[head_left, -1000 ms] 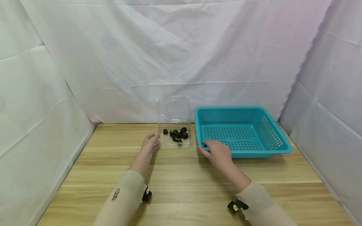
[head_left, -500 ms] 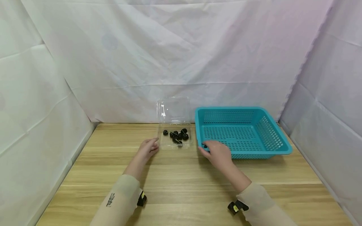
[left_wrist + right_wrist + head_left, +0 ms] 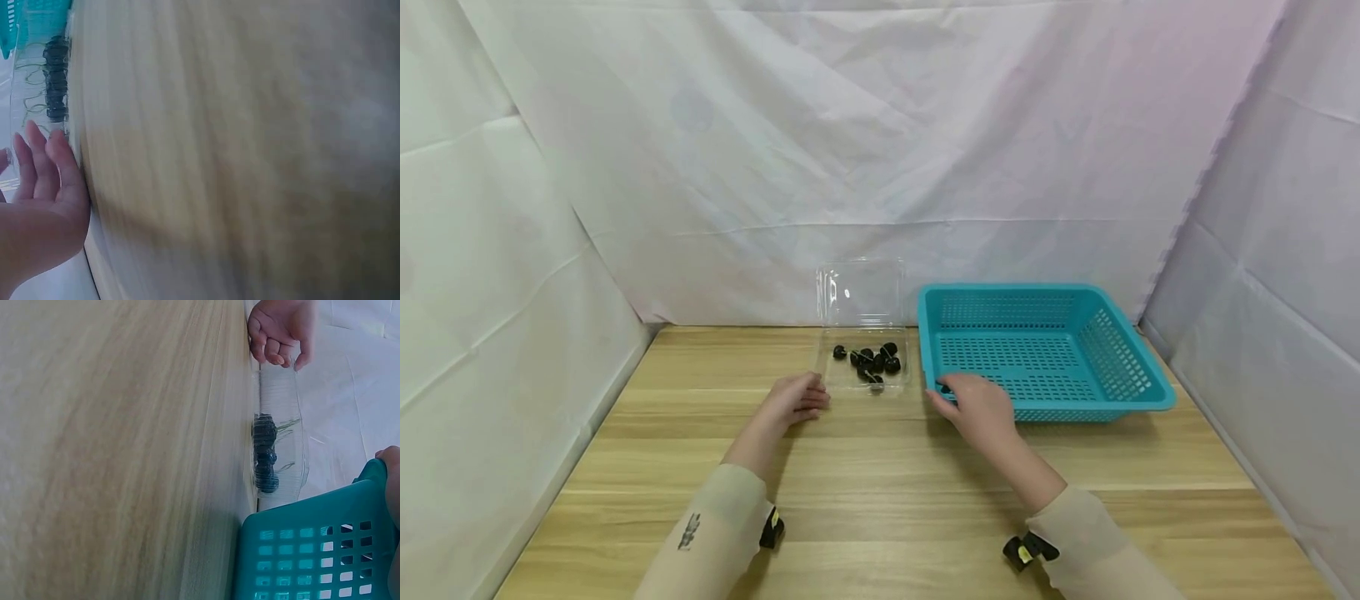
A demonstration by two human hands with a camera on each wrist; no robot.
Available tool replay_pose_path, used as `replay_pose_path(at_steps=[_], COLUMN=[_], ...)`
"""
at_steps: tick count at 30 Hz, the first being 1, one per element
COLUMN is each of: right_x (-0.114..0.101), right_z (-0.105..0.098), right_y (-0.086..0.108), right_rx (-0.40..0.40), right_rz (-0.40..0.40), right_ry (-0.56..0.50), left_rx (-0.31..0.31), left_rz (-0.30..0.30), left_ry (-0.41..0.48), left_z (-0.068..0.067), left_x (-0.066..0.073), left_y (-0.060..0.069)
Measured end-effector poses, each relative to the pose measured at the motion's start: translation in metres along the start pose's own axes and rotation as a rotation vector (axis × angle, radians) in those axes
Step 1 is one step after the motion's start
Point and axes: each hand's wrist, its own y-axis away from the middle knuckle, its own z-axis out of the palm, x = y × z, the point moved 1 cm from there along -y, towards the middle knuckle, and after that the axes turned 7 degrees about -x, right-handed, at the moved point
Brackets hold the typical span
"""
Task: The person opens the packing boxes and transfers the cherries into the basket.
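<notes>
Pale, faintly patterned cloth (image 3: 880, 150) hangs around you at 9, 12 and 3 o'clock, creased in long folds. Below it spreads the wood-grain tabletop (image 3: 865, 492). On that, at about 1 o'clock from where you sit, is the turquoise basket (image 3: 1011, 286), its walls and floor pierced with small holes. Your light sleeves reach in from 7 and 5 o'clock, the left sleeve (image 3: 703, 533) marked with dark print. At 12 o'clock, just left of the basket, sits the clear plastic box (image 3: 835, 377), its lid (image 3: 867, 292) raised upright at the back. Your right hand (image 3: 979, 408) grips the basket's rim at its 7 o'clock corner, thumb outside and fingers inside. Your left hand (image 3: 792, 398) is released, fingers loose and slightly bent, beside the box's 7 o'clock corner; you cannot tell whether it touches. Dark round fruits (image 3: 878, 363) with thin green stems cluster from the box's middle toward 3 o'clock, while a single fruit (image 3: 839, 352) lies apart near 10 o'clock. Something small and dark (image 3: 945, 389) shows by your right fingers, too hidden to identify.
</notes>
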Motion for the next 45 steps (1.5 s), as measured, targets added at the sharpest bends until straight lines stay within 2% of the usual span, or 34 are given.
replay_pose_path(at_steps=[6,13,17,20,25,27,30,33,37,40,45], right_x=[-0.001,-0.001,-0.004,-0.008,-0.02,-0.03,-0.045,-0.059,-0.072,-0.077,-0.077], right_z=[-0.003,-0.005,-0.009,-0.013,-0.022,-0.025,-0.026,-0.026,-0.024,-0.021,-0.011], right_y=[0.0,-0.002,-0.005,-0.009,-0.021,-0.026,-0.036,-0.049,-0.07,-0.086,-0.108], right_rx=[-0.008,-0.031,-0.037,0.03,0.259,0.285,0.191,0.023,-0.179,-0.285,-0.408], right_rz=[-0.001,0.032,0.064,0.046,-0.113,-0.162,-0.165,-0.117,-0.048,-0.006,0.061], right_ry=[0.007,-0.008,-0.046,-0.055,-0.068,-0.077,-0.072,-0.07,-0.086,-0.118,-0.151], left_rx=[-0.05,-0.051,-0.031,-0.021,-0.048,-0.047,-0.034,-0.007,-0.009,-0.04,-0.102], left_rz=[0.03,0.1,0.127,0.144,0.155,0.152,0.15,0.143,0.139,0.124,0.091], left_ry=[0.022,0.041,0.079,0.107,0.117,0.118,0.102,0.099,0.111,0.125,0.165], left_z=[0.008,0.016,0.015,0.012,0.008,0.008,0.009,0.009,0.007,0.003,-0.003], left_x=[0.003,0.003,0.0,-0.004,-0.006,-0.006,-0.006,-0.007,-0.009,-0.009,-0.011], left_y=[-0.003,-0.004,-0.002,0.0,0.002,0.001,0.0,-0.002,-0.005,-0.007,-0.006])
